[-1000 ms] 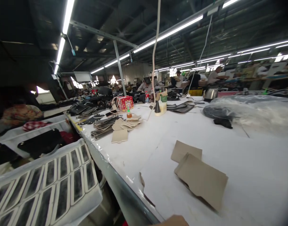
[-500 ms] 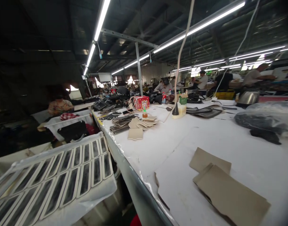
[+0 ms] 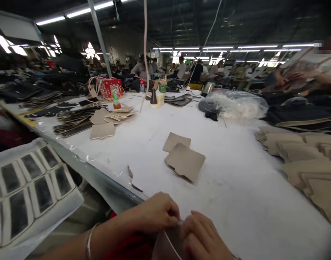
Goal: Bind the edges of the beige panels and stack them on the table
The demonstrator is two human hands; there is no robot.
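Both hands are close together at the table's near edge. My left hand (image 3: 161, 213), with a bracelet on its wrist, pinches the top edge of a grey-beige piece (image 3: 172, 242). Close beside it, my right hand (image 3: 201, 234) has its fingers closed on the same piece, which hangs below and is partly cut off by the frame. Two flat beige pieces (image 3: 185, 160) overlap on the white table (image 3: 154, 155) beyond my hands. A thin dark strip (image 3: 130, 175) lies near the table edge.
Stacked beige pieces (image 3: 303, 155) line the right side. At the back are a plastic bag (image 3: 241, 104), a glue pot (image 3: 157, 99), a red box (image 3: 111, 88) and dark stacks (image 3: 75, 119). Framed dark panels (image 3: 40, 187) lie at left. A person (image 3: 303, 72) stands at right.
The view has turned right and down. Both hands and the piece they hold have come into view, along with the stacks and the person at right.
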